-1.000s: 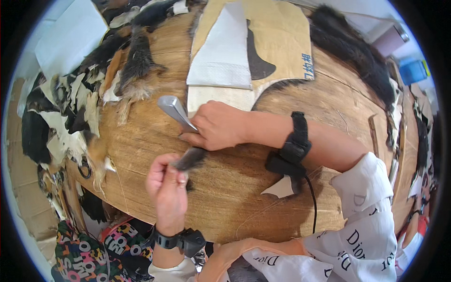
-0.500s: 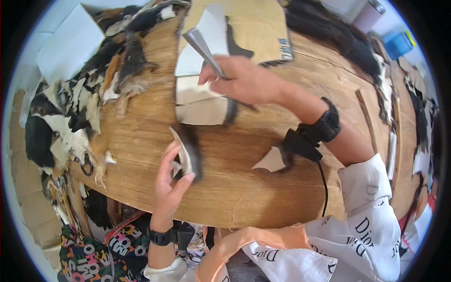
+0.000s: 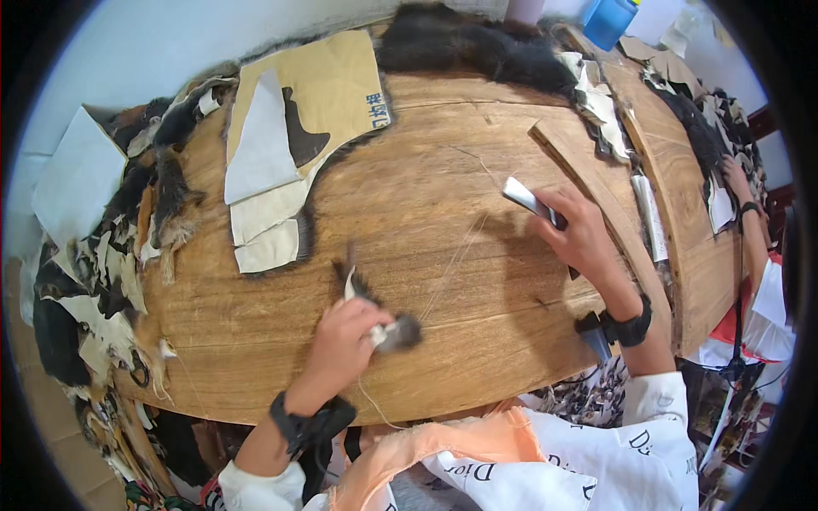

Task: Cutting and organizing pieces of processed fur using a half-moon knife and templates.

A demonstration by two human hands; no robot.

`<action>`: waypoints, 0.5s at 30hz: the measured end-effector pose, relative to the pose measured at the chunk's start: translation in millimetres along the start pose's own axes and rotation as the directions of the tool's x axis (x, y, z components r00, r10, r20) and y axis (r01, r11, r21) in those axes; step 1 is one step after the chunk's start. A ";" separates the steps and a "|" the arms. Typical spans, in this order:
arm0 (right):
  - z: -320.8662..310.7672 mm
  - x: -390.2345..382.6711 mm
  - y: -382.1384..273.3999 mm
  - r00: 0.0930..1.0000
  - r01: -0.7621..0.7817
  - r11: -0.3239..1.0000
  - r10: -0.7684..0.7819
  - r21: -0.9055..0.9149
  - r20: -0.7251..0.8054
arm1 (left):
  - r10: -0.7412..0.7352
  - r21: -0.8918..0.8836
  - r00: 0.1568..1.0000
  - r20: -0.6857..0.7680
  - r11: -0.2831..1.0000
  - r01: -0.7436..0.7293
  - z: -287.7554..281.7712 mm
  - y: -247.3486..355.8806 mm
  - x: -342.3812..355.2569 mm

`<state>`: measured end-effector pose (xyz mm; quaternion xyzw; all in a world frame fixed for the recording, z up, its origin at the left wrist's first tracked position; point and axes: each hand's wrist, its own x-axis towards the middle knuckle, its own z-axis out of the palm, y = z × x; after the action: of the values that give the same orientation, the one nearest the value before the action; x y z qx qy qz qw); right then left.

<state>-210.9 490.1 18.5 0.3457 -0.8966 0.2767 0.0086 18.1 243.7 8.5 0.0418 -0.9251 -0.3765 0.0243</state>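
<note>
My left hand (image 3: 341, 341) is closed on a small fur piece (image 3: 400, 334) with a pale skin side, low over the near middle of the table. Dark fur sticks out past the fingers; motion blurs it. My right hand (image 3: 581, 228) is closed around a flat silver metal tool (image 3: 528, 198), held above the table at right. Its working end is hidden or too blurred to make out. A thin pale thread (image 3: 460, 255) slants between the two hands. Left of centre lies a larger fur piece (image 3: 266, 247), skin side up, beside a yellow card pattern (image 3: 341, 94) and white paper.
Fur scraps (image 3: 102, 298) heap along the left edge, by a white box (image 3: 81, 175). Dark pelts (image 3: 477, 51) lie at the back. A wooden strip (image 3: 588, 196) runs along the right. Beyond it, another person's arm (image 3: 750, 213) reaches among scraps. A blue bottle (image 3: 609, 21) stands far back.
My view has turned right. My right hand, with the silver tool, has moved away from the pattern to the right. The small scrap by my right wrist no longer shows there.
</note>
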 end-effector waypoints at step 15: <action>9.2 -0.8 29.8 0.966 0.247 0.924 -0.257 -0.291 0.004 | -0.554 0.028 0.826 0.102 0.832 0.555 -104.7 -0.9 -188.1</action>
<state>-227.3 504.1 -4.1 0.4483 -0.8751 0.1452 0.1100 213.3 188.4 80.2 0.2885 -0.8726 -0.3703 -0.1350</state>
